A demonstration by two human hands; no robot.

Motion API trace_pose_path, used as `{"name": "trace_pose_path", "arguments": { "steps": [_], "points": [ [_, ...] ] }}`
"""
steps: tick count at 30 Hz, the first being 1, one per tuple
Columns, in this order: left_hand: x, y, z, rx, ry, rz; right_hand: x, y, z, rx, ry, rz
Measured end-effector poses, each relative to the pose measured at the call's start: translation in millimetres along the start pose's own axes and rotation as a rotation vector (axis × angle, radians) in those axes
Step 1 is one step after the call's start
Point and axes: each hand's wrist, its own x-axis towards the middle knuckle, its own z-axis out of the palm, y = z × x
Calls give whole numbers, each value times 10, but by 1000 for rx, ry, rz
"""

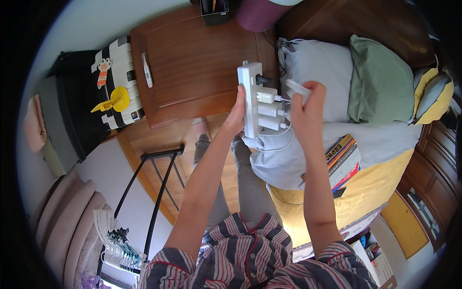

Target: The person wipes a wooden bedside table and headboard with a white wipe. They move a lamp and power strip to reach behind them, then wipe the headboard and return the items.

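Observation:
My left hand [235,113] grips a white power strip [247,81] by its side, above the front edge of the wooden cabinet. Plugged into the strip are a black plug [263,79] and several white charger adapters [267,109] with white cables. Small red lights show on the strip. To the right of the adapters, my right hand [312,108] pinches a flat white object [298,87] between thumb and fingers. Motion blurs that object, so its kind is unclear. A white cable [278,149] hangs in a loop below the strip.
A digital thermometer [147,70] lies on the brown wooden cabinet [195,54], with a purple lamp [258,16] behind. On the right, a bed holds a grey pillow [321,76], a green cushion [380,83] and books [343,162]. A black metal rack [158,191] stands at left.

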Motion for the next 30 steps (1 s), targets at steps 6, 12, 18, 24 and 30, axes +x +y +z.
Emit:
{"name": "trace_pose_path", "arguments": {
  "steps": [6,12,18,24,30],
  "points": [
    [12,-2,92,-86,77,51,-104,-71,1000,58,-47,-336],
    [-50,147,110,-186,191,55,-936,31,890,-45,-197,-166],
    [125,-111,-53,-133,185,53,-818,-20,936,58,-65,10],
    [117,-217,-64,-153,253,72,-896,-63,880,29,-69,81],
    [51,-194,16,-39,280,94,-761,-183,894,38,-66,168]
  ]
}}
